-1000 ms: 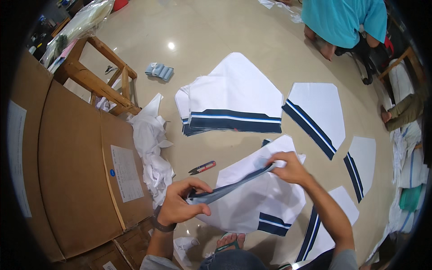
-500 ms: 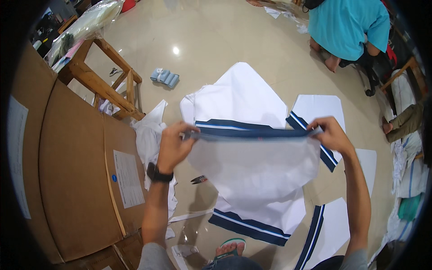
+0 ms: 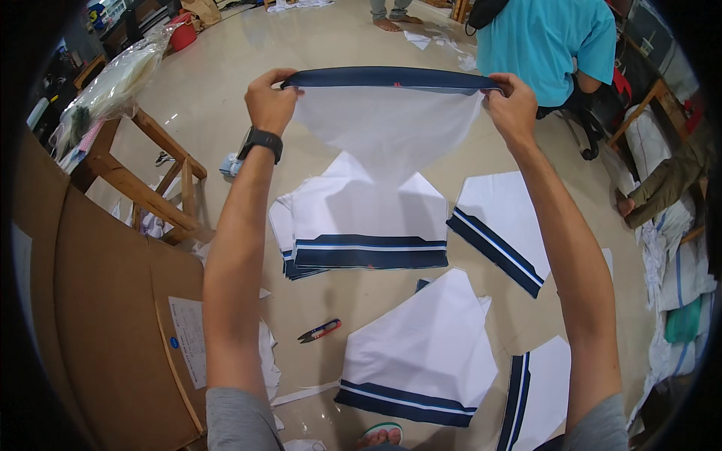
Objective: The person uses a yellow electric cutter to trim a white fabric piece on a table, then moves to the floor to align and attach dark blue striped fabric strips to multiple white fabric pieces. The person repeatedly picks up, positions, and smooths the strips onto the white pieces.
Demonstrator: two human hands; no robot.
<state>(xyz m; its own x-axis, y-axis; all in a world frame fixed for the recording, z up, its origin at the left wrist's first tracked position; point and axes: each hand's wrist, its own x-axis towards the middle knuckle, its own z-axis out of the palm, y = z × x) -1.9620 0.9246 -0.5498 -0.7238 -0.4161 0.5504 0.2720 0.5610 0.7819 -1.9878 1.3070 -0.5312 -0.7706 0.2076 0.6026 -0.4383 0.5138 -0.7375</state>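
My left hand and my right hand pinch the two ends of a cut fabric piece. Its navy band runs between them at the top, and the white cloth hangs down, narrowing. Below it lies a stack of white pieces with navy and light-striped bands toward me. Nearer my feet rests another white piece with a striped band. Red-and-black thread snips lie on the floor left of that piece. Both arms are stretched forward, and a dark watch is on my left wrist.
More banded white pieces lie at right and near right. Large cardboard boxes and a wooden stand are at left. A person in a turquoise shirt sits at far right. White sacks line the right side.
Both hands have moved forward, away from me, carrying the fabric piece over the stack. The stack's striped bands and the near piece are now more exposed. The view has shifted.
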